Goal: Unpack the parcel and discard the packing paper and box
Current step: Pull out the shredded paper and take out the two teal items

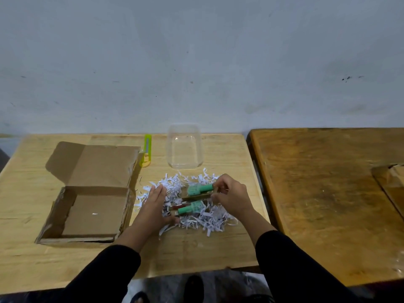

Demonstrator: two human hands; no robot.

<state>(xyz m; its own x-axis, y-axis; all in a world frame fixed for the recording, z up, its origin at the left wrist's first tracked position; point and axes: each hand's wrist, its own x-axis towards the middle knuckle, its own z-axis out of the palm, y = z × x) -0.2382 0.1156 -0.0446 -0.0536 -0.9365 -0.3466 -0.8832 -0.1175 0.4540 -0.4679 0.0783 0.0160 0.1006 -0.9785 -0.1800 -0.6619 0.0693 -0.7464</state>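
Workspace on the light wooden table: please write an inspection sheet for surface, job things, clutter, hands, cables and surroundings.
Surface: light wooden table, a darker worn table beside it on the right.
Job's things: cardboard box open, nearly empty, on the left; shredded paper heaped on the table; two green-capped bottles lying in the paper.
Clutter: yellow-green utility knife and clear plastic tub at the far edge.
Hands: left hand flat on the paper; right hand pinches the farther bottle.
Cables: nothing seen.
Surroundings: bare grey wall; floor below is dim.
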